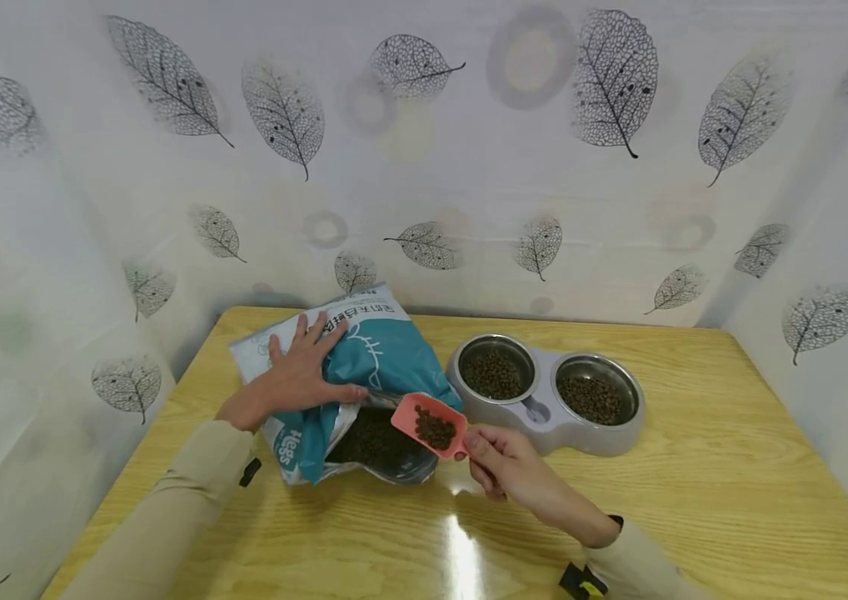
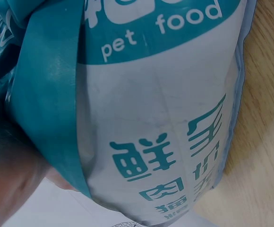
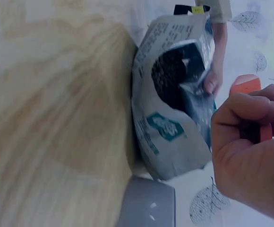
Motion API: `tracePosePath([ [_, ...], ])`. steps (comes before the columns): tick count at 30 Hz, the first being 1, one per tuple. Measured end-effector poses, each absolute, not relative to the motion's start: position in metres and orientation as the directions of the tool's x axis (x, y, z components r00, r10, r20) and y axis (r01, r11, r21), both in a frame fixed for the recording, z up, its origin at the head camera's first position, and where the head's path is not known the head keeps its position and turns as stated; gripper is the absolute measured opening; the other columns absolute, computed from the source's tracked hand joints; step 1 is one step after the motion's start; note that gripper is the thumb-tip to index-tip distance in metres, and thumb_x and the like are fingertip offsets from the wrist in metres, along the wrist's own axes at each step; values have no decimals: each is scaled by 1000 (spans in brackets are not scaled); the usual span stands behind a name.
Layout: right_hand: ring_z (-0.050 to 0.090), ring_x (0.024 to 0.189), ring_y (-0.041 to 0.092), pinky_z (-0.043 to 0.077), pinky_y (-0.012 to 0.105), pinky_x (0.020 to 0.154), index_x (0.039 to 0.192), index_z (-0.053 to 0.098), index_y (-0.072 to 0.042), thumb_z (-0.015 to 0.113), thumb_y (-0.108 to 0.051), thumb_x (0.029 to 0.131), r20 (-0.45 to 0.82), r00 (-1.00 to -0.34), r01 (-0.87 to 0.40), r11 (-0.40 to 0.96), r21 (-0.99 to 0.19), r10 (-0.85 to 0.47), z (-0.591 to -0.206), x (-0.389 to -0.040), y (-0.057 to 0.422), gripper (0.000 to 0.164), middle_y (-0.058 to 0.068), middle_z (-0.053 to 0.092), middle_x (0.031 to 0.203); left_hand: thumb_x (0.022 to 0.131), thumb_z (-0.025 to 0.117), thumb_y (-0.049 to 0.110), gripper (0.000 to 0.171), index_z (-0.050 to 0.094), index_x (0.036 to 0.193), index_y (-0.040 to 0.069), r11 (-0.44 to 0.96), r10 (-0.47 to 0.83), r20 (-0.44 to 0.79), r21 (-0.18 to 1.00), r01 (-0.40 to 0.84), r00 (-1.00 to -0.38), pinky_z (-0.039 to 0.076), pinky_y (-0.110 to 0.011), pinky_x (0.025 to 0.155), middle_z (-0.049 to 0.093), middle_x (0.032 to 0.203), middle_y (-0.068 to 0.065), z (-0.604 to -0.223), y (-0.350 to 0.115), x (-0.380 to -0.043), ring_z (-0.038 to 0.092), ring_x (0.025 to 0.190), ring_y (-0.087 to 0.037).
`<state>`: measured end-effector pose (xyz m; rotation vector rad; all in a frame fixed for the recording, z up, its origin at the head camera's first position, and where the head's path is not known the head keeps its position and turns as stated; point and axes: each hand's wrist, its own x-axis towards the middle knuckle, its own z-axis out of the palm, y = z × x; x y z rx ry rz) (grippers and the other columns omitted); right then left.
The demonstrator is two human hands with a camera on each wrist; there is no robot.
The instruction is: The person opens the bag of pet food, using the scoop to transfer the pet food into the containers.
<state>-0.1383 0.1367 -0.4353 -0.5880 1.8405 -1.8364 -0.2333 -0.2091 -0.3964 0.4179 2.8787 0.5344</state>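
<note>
I'm watching this one through the head cam, and the right hand [image 1: 506, 468] is holding a pink scoop [image 1: 407, 408] with kibble [image 1: 435, 429] in it. The fingers are curling round the handle, clamped on it – the right wrist cam is showing that grip from up close. The scoop is hanging over the right side of the bag's mouth, between the bag and the bowls.

The left hand [image 1: 296, 377] is pressing on the teal and white bag [image 1: 386, 358], fingers spreading well apart across the top, with the thumb lying along the edge of the mouth. The bag is lying on its side on the left part of the desk [image 1: 739, 483], mouth gaping toward the person, and I'm seeing more dark kibble inside. My left wrist feed is mostly getting bag – "pet food" is reading clearly there, plus some teal characters.

Just right of the bag, a pale grey double feeder [image 1: 559, 439] is standing on the desk and carrying two steel bowls, the left bowl [image 1: 496, 344] and the right bowl [image 1: 596, 367], both holding kibble. Beige sleeves [image 1: 195, 492] are covering both forearms, and a white backdrop [image 1: 454, 183] with printed skeleton leaves is hanging behind everything.
</note>
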Motion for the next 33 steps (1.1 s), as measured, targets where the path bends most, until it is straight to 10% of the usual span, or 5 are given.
tracePosePath([
  [17, 29, 43, 3, 31, 23, 40, 104, 59, 10, 44, -29, 112, -121, -955, 3, 402, -915, -269, -414, -153, 222, 43, -3, 47, 61, 81, 69, 74, 118, 11, 167, 17, 893, 310, -132, 379, 241, -942, -6, -84, 112, -2, 173, -21, -397, -209, -234, -11, 156, -51],
  [33, 46, 54, 15, 34, 30, 51, 106, 66, 7, 41, -28, 112, 38, -999, -19, 866, -499, 1, -420, -167, 295, 44, 7, 63, 68, 81, 68, 74, 118, 11, 167, 18, 898, 307, -129, 368, 242, -943, -6, -84, 112, -3, 173, -21, -398, -210, -235, -11, 157, -51],
])
